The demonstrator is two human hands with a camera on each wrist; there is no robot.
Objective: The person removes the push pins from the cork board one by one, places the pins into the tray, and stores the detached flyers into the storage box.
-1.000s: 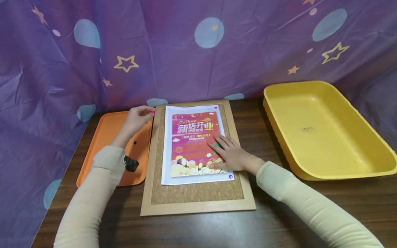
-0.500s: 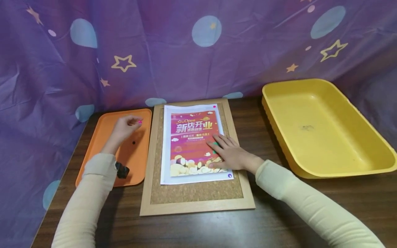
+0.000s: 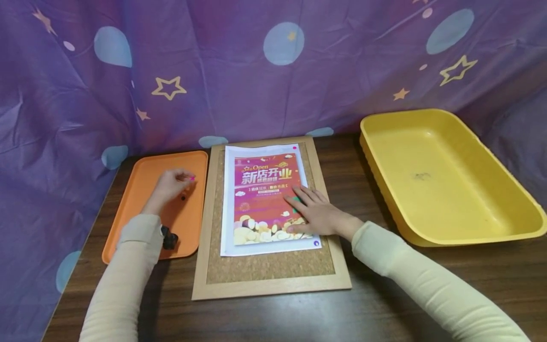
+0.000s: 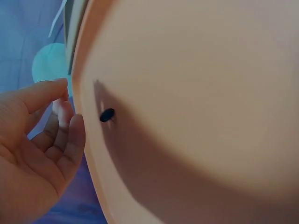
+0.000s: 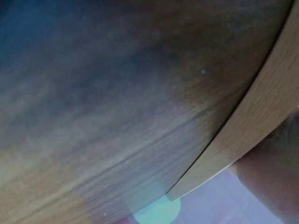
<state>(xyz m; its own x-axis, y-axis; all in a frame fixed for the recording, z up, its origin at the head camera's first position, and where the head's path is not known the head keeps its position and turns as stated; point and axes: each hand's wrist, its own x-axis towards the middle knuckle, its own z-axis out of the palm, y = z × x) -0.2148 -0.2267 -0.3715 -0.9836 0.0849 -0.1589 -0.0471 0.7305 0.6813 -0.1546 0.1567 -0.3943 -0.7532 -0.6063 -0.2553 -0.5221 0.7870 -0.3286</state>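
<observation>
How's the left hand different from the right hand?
The left hand pinches a pink pin over the tray; the right hand rests on the poster. The left hand's fingers are bent; the right hand's are spread. Both come out of pale sleeves.

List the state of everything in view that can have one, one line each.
Left hand: pinching a pin above the tray
Held pink pin: unplaced
Right hand: fingers spread, resting on the poster
Poster: face up, no pins visible at left corners
Upper pink pin: in poster's upper right corner
Purple pin: in poster's lower right corner
Corkboard: lying flat
Black pin: loose on the orange tray
</observation>
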